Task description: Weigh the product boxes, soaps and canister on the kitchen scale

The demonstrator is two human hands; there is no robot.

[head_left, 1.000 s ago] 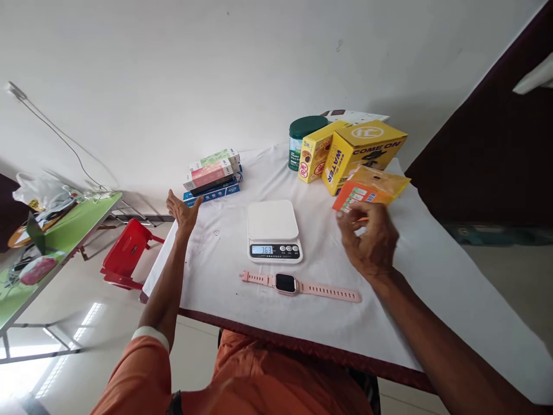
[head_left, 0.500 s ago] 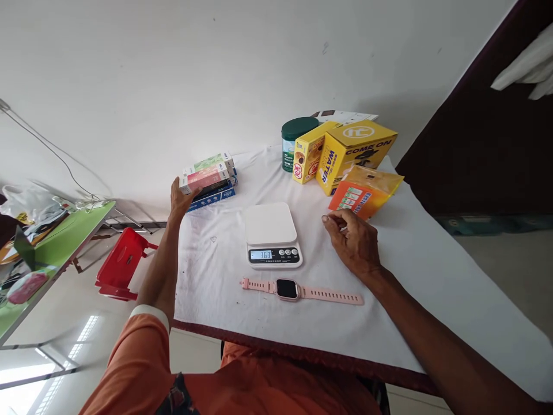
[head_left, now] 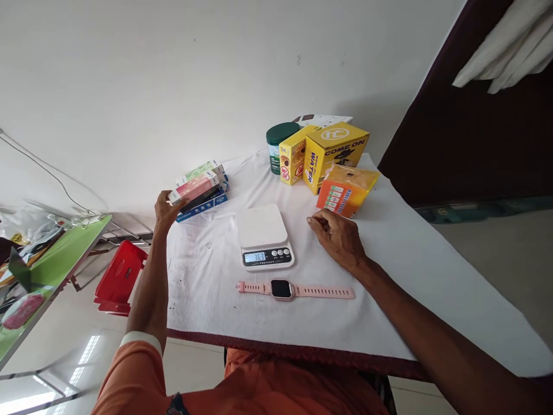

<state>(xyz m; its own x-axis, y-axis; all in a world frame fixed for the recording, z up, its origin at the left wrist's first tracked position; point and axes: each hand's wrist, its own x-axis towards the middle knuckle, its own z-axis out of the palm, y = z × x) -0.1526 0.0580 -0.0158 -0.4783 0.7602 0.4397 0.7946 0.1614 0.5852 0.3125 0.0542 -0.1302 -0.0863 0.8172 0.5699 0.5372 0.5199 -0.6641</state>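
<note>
My left hand (head_left: 166, 208) grips the near end of a pink box (head_left: 194, 185) on top of a stack of slim boxes (head_left: 203, 199) at the table's far left. My right hand (head_left: 336, 235) rests on the white cloth with its fingers curled under, just in front of an orange packet (head_left: 345, 190). Between my hands stands a white kitchen scale (head_left: 263, 236) whose display reads 363. A pink smartwatch (head_left: 283, 289) lies flat in front of the scale.
At the back stand a green-lidded jar (head_left: 276, 144), a small yellow box (head_left: 292, 154) and a large yellow box (head_left: 334, 151). Left of the table are a red chair (head_left: 118, 276) and a green table (head_left: 52, 253) with clutter. A dark doorway is on the right.
My left hand moved from open in the air to the stack and closed on the pink box. My right hand dropped from the orange packet onto the cloth.
</note>
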